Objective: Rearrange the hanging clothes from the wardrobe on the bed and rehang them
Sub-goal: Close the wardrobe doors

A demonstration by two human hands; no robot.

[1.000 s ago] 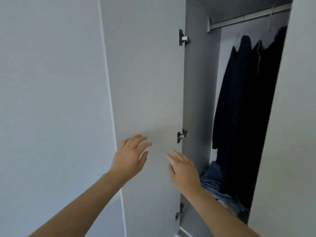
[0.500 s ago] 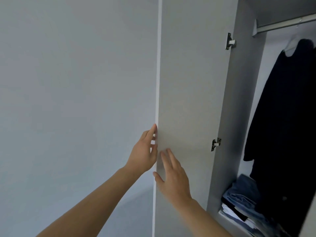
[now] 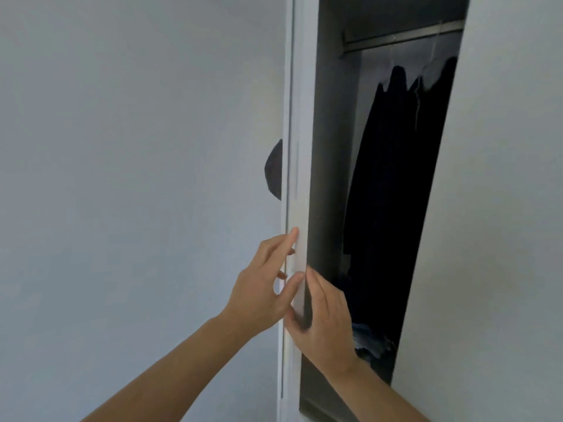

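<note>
The white wardrobe door stands edge-on to me in the middle of the view. My left hand grips its edge from the left, fingers curled round it. My right hand holds the same edge from the right, just below. Inside the wardrobe, dark clothes hang on hangers from a metal rail. Folded blue garments lie at the bottom, partly hidden by my right hand.
A plain pale wall or panel fills the left. Another white door panel covers the right side of the opening. A dark rounded shape pokes out behind the door's left edge.
The door has swung from showing its inner face to edge-on. Both hands went from flat against it to holding its edge, and the wardrobe interior looks darker.
</note>
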